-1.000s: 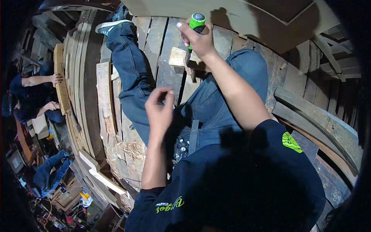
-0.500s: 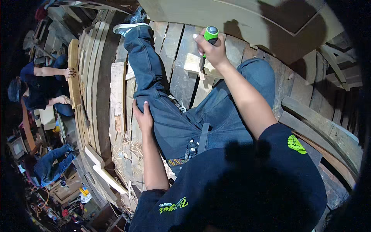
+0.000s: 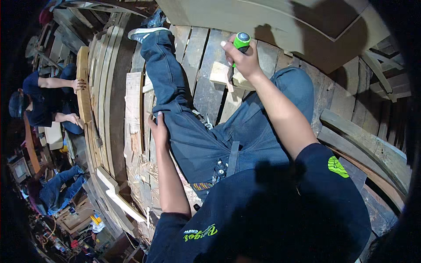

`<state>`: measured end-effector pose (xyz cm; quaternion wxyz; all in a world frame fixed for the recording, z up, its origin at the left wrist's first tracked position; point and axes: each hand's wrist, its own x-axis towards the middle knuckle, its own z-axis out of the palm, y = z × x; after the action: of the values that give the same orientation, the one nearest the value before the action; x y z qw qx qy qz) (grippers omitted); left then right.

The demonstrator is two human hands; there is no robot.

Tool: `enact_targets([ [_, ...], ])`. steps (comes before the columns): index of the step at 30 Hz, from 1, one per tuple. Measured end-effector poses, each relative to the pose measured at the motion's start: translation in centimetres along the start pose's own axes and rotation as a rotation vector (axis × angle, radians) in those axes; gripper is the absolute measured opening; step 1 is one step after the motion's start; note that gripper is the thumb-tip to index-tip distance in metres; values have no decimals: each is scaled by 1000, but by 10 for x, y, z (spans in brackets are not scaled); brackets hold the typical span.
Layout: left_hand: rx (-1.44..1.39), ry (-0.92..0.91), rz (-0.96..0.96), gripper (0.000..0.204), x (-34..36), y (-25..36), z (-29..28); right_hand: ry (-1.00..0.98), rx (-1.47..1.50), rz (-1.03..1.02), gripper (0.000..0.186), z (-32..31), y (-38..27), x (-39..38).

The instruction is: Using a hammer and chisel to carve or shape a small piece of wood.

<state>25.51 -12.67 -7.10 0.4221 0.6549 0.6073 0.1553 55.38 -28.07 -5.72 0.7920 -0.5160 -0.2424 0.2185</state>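
Observation:
My right hand (image 3: 243, 57) is wrapped round the green handle of a hand tool (image 3: 242, 39) with a grey end cap. The tool stands upright, and its lower part is mostly hidden by my hand. Below it, between my legs, a pale wood block (image 3: 220, 72) lies on the planks, with a thin strip of wood (image 3: 230, 86) at its side. Another pale wood piece (image 3: 242, 81) shows partly beneath my right wrist. My left hand (image 3: 159, 130) rests against the side of my left leg, holding nothing, with its thumb and fingers apart.
A pale panel (image 3: 263, 19) stands ahead. Boards (image 3: 133, 109) and wood shavings (image 3: 147, 171) lie left of my leg. Farther left, another person (image 3: 46, 92) grips a wooden beam (image 3: 83, 83). A curved timber (image 3: 364, 140) lies on my right.
My left hand has slid slightly left and lower along my leg. My right hand and the green-handled tool have shifted a little to the right.

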Motion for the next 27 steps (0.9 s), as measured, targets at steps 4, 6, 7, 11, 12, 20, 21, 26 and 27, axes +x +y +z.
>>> enact_targets([
  [4,133,33,58,65,15,-10,4,19,35,29,13,3,0,0],
  [6,155,51,64,64,17,-13,4,6,31,11,14,2,2,0],
  [7,158,50,63,64,18,-14,4,9,32,15,14,3,4,1],
  [11,-103,12,-15,60,18,-12,3,38,14,-31,22,5,4,3],
  [12,-102,16,-15,60,22,-16,0,43,16,-25,22,6,3,3],
  [20,-489,-179,-389,66,14,2,-1,34,34,-11,23,4,5,2],
  [21,-486,-161,-360,66,14,1,0,23,23,-16,23,5,4,2],
  [26,-439,-63,-356,63,5,12,4,22,6,-12,24,4,0,0],
  [27,-486,-108,-377,61,8,7,3,23,1,-10,24,4,-1,0],
])
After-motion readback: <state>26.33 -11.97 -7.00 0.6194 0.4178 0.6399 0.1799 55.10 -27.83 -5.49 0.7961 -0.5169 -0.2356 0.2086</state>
